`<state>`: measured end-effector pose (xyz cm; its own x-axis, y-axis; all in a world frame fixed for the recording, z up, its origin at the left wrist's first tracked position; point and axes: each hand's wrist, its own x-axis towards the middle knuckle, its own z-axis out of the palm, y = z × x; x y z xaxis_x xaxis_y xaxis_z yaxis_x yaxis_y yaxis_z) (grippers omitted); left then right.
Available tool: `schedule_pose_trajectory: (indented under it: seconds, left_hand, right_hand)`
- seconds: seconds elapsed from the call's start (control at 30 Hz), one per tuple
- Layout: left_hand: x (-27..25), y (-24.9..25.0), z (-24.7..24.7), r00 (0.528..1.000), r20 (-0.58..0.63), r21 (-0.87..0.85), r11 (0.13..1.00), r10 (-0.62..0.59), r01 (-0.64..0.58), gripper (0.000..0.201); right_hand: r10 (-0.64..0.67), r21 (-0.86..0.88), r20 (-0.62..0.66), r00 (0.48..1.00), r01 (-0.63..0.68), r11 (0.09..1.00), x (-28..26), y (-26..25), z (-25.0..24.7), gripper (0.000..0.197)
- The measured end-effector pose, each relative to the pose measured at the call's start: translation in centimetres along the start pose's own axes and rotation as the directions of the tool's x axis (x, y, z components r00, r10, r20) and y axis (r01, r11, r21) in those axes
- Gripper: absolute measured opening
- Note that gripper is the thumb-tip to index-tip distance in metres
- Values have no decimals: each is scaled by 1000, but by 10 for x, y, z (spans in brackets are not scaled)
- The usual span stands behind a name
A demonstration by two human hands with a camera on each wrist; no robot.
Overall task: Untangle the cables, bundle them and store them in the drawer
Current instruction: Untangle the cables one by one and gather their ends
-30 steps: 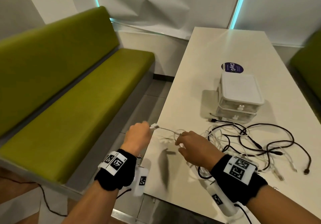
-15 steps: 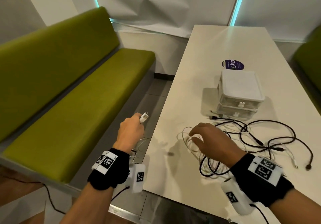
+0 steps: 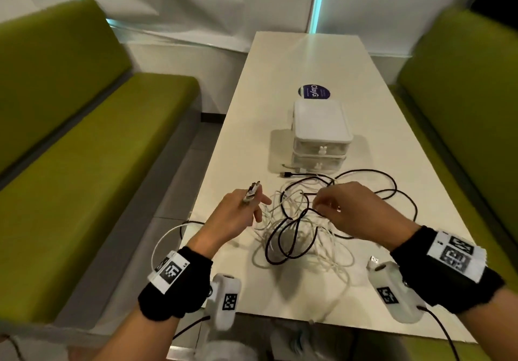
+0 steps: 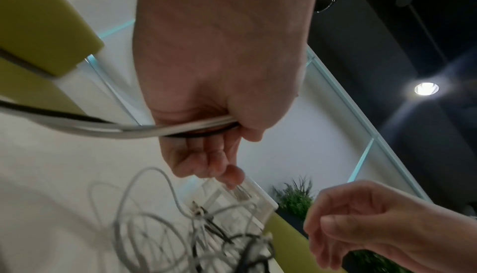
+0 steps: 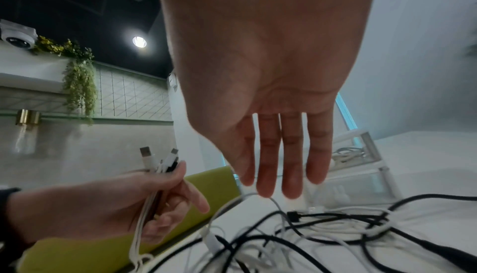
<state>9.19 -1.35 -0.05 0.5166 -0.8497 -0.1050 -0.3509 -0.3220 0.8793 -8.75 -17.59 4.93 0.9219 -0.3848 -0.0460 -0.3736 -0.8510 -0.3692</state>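
A tangle of white and black cables (image 3: 302, 237) lies on the white table (image 3: 294, 61) in front of a small white two-drawer unit (image 3: 319, 133), both drawers closed. My left hand (image 3: 252, 206) is at the table's left edge and grips several cable ends, white and black; their plugs (image 5: 160, 159) stick up above the fingers. The held cables (image 4: 180, 130) run through the left palm. My right hand (image 3: 322, 203) hovers over the tangle with straight fingers (image 5: 268, 175) pointing down; the tips reach a white loop (image 5: 242, 198) and grasp nothing.
Green benches stand to the left (image 3: 84, 150) and right (image 3: 462, 108) of the table. A dark round sticker (image 3: 314, 91) lies behind the drawer unit. A black plug (image 3: 286, 175) rests by the lower drawer. A loose white USB plug (image 3: 374, 261) lies near my right wrist.
My left hand has come back from beyond the table's left edge to over the table, still holding the plugs. The right hand has shifted right over the tangle. The head view has swung right.
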Motion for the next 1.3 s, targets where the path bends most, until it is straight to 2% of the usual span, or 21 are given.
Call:
schedule_pose_trajectory:
  seconds: [0.1, 0.23, 0.33, 0.4, 0.57, 0.63, 0.7, 0.8, 0.87, 0.93, 1.03, 1.1, 1.23, 1.3]
  left_hand:
    - [1, 5, 20, 995, 85, 73, 995, 58, -64, 64]
    - [2, 10, 35, 992, 93, 94, 992, 80, -89, 57]
    - [0, 12, 39, 993, 108, 5, 998, 55, -56, 53]
    - [-3, 14, 41, 991, 127, -40, 998, 52, -47, 55]
    - [-5, 18, 44, 991, 125, -115, 993, 37, -22, 59]
    - [-6, 19, 43, 993, 101, -128, 991, 59, -46, 64]
    - [-7, 18, 42, 995, 34, -107, 990, 93, -88, 68]
    - [-7, 14, 38, 993, -84, -112, 990, 80, -89, 66]
    - [-8, 13, 37, 991, -130, -208, 976, 41, -68, 60]
    - [-10, 17, 37, 988, -152, -372, 926, -2, -55, 51]
    - [-12, 21, 35, 986, -159, -564, 825, -57, -44, 44]
    - [-14, 23, 34, 981, -182, -572, 818, -60, -56, 45]
    - [-16, 21, 34, 978, -201, -508, 859, -53, -58, 47]
    - [-19, 21, 35, 983, -176, -549, 834, -46, -60, 39]
  right_hand:
    - [-51, -61, 227, 972, 66, 996, -17, 1, 6, 12]
    - [-64, -127, 515, 855, 150, 980, -35, -2, 26, 18]
    - [-95, -164, 598, 796, 238, 957, -44, -4, 40, 38]
    - [-130, -203, 602, 788, 308, 929, -50, -5, 49, 41]
    - [-217, -215, 534, 817, 379, 900, -55, -5, 60, 14]
    - [-236, -145, 497, 835, 347, 926, -52, -1, 62, 9]
    - [-209, -44, 434, 876, 252, 967, -46, 2, 61, 8]
    - [-96, 90, 218, 971, 77, 993, -37, 1, 55, 9]
    - [-9, 246, 23, 1000, 3, 969, -33, -3, 50, 13]
    - [78, 401, -97, 992, -33, 915, -28, -11, 46, 15]
    - [125, 504, -158, 979, -29, 863, -23, -26, 47, 14]
    - [132, 548, -180, 975, -13, 837, -21, -36, 52, 13]
    - [152, 606, -253, 955, 34, 795, -17, -52, 56, 12]
    - [115, 611, -284, 952, 87, 787, -15, -61, 57, 7]
